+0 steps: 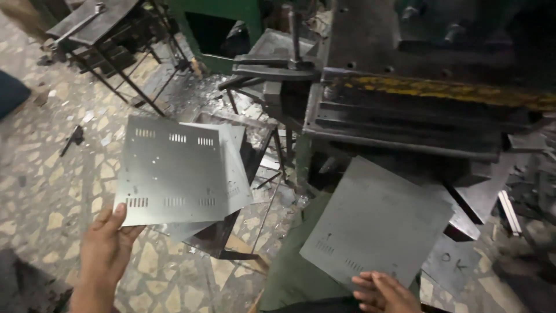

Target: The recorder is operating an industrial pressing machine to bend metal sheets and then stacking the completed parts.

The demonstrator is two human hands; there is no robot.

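While the left hand [107, 246] reaches up from the bottom of the view, its thumb and fingers pinch the lower left corner of a flat metal sheet [171, 171]. That sheet is grey and shiny, with short rows of little slots near its top and bottom edges. It hangs in the air, over a stack of sheets [234, 168] just like it on a dark stand [223, 237]. The right hand [385, 291] sits low, with its fingers pressed together on the near edge of a second sheet [376, 223]. This one is dull grey and tilts up toward a big dark machine [417, 110]. The machine has a worn yellow strip [440, 90] along its front. Under it all is a stone floor [46, 191] made of many pale bits, with metal scraps [202, 93] lying around.
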